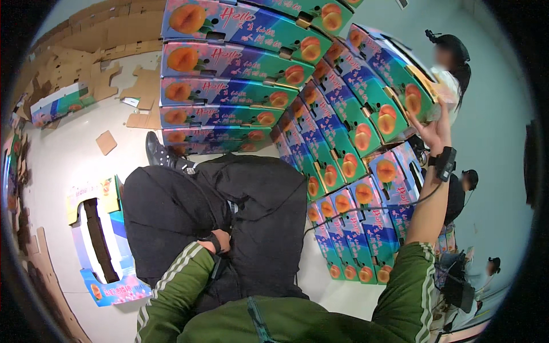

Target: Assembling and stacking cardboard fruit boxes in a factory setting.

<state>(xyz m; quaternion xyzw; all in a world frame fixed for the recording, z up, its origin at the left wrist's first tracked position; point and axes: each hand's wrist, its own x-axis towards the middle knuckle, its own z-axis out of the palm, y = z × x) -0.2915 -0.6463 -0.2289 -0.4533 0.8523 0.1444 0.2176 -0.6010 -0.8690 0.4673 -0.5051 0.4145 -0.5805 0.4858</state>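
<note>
My right hand (pixel 434 132) is raised at the upper right, thumb and fingers apart. It is beside the near end of the top fruit carton (pixel 394 71), a blue and green box with peach pictures; whether it touches the carton is unclear. A black device on a strap (pixel 445 164) is round that wrist, with a cable running off to the left. My left hand (pixel 222 241) lies low over my black trousers (pixel 257 194), wearing a dark wrist strap. Its fingers are mostly hidden, and nothing in it can be made out.
Tall stacks of matching cartons (pixel 229 88) stand ahead, with lower ones (pixel 360 228) at right. An empty-looking carton (pixel 100 243) sits on the floor at left. Flattened cardboard (pixel 108 34) lies along the far left. Another person (pixel 452 57) is just beyond the top carton; others are farther right.
</note>
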